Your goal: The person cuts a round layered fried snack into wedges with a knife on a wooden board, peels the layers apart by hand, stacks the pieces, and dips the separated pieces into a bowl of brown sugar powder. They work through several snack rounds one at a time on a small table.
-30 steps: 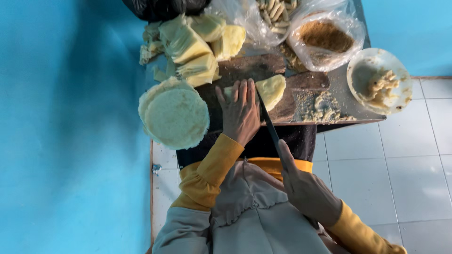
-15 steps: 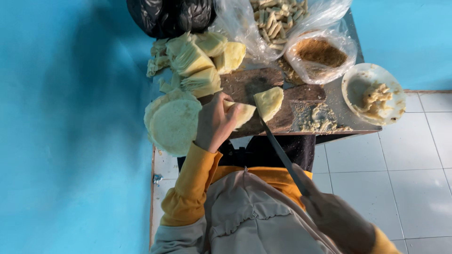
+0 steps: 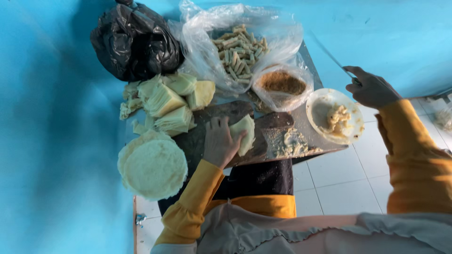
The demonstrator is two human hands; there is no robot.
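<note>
My left hand [image 3: 219, 141] lies on a pale folded sheet of wrapper [image 3: 246, 132], pressing it flat on a dark cutting board [image 3: 275, 123]. Out to the right, above the floor tiles, my right hand [image 3: 372, 87] is raised and closed on the handle of a long thin knife [image 3: 329, 54]. Its blade points up and left, well clear of the board. Both arms wear yellow sleeves.
A stack of round pale wrappers [image 3: 153, 167] sits left of the board, with folded wedges [image 3: 169, 101] behind it. At the back are a black bag [image 3: 134, 42], a clear bag of small rolls [image 3: 238, 49] and a bag of brown crumbs [image 3: 282, 82]. A filling bowl [image 3: 334, 117] stands right.
My left hand has settled with the pale sheet onto the middle of the board. My right hand has swung the knife from near my lap up and out to the right.
</note>
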